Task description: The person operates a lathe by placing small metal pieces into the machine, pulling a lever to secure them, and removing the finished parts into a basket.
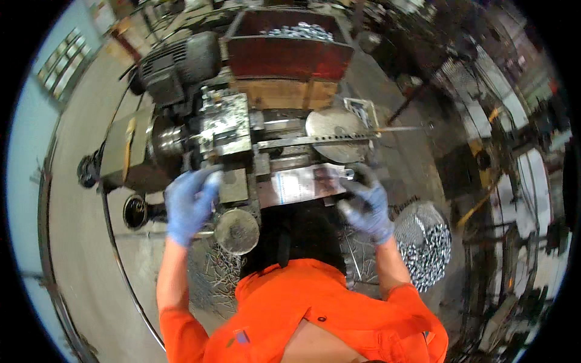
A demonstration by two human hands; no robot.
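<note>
My left hand (190,202), in a blue-grey glove, is at the left front of a small lathe-like machine (233,124), beside a square metal block (233,186). Its fingers curl in toward the machine; what they hold, if anything, is blurred. A round metal disc (236,232) lies just below it. My right hand (368,209), gloved with darkened fingertips, is at the right end of a printed paper sheet (302,183). A small shiny metal part (348,173) shows at its fingertips, with the thumb lower down. Above the sheet, a perforated bar (315,140) crosses a round metal plate (339,124).
A red bin (290,55) with shiny metal parts stands behind the machine. An electric motor (184,63) sits at the back left. On the right, a mesh basket (417,221) holds many small metal parts. Metal shavings (215,272) cover the floor at lower left.
</note>
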